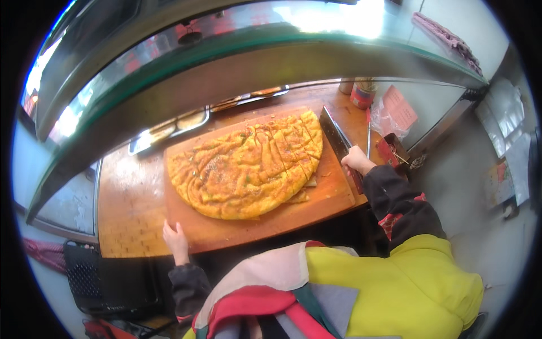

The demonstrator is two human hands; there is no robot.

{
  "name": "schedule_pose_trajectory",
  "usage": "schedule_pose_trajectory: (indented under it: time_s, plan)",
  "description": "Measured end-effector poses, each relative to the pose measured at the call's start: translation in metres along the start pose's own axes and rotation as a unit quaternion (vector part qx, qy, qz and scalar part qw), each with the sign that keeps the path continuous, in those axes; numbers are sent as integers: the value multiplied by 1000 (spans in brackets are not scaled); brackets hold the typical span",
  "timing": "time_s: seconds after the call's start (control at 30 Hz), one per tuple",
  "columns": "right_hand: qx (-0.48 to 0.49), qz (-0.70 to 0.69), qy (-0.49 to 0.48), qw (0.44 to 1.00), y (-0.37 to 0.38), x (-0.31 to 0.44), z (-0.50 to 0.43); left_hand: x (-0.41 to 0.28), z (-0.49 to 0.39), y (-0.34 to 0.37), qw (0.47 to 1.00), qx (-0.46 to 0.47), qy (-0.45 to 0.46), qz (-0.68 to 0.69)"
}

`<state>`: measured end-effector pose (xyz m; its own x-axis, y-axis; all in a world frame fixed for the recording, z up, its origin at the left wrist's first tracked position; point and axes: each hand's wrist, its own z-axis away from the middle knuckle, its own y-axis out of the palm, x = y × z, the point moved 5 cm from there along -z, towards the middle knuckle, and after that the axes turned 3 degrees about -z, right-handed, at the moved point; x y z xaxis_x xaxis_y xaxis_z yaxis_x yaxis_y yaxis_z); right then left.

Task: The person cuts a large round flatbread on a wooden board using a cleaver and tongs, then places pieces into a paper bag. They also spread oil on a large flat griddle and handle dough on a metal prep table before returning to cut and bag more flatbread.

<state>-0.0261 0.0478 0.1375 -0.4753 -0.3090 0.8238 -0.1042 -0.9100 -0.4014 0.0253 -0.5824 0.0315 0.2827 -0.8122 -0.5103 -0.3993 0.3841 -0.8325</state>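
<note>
A large half-round golden flatbread (pixel 237 169) with green flecks lies on a wooden cutting board (pixel 237 235). Several cuts run across its right end, and a few loose pieces stick out under its front right edge. My right hand (pixel 358 160) grips the handle of a cleaver (pixel 335 129), whose broad dark blade points away from me, just right of the bread. At the board's front left corner is my left hand (pixel 175 241), fingers a little apart and touching the board's edge; nothing is seen in it.
Metal trays (pixel 186 123) of flat food stand behind the board. A glass shelf (pixel 254 46) hangs over the wooden counter (pixel 127 203). To the right are a can of skewers (pixel 363 94), a plastic bag (pixel 387 114), a pink paper (pixel 400 108) and a small red box (pixel 389 150) of toothpicks.
</note>
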Motion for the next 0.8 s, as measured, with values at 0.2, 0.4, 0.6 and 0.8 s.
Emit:
schedule_pose_trajectory:
  time_s: [0.2,0.4,0.6,0.8]
  plan:
    - [0,16,-3,1000,-13,0,-2,-32,-1,-1,999,-33,26,-21]
    - [31,6,-24,999,-5,-19,-13,-2,-15,-11,999,-29,6,-41]
    - [-30,128,-191,973,-34,-12,-22,-58,-27,-38,988,-65,28,-135]
    - [60,211,-224,950,-38,14,-44,-209,7,-39,992,-70,106,14]
